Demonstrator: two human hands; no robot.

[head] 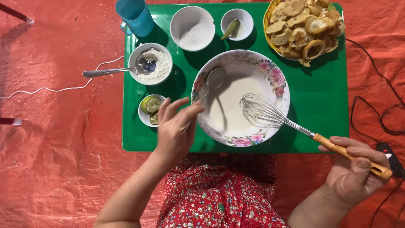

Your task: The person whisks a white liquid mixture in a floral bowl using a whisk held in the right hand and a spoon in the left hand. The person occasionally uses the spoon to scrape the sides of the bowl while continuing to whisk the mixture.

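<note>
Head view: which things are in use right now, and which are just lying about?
In use: left hand holding spoon, right hand holding whisk, floral bowl of white batter.

Lying about: blue cup, flour bowl, lime dish, fried pieces, green tray.

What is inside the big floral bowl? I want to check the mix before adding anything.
The floral bowl holds thin, pale batter, the wires of a whisk and a spoon held by the left hand. The batter hides the bowl's bottom.

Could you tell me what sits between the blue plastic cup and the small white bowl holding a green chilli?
In the head view, one round white bowl of white powder stands between blue cup and chilli bowl.
</note>
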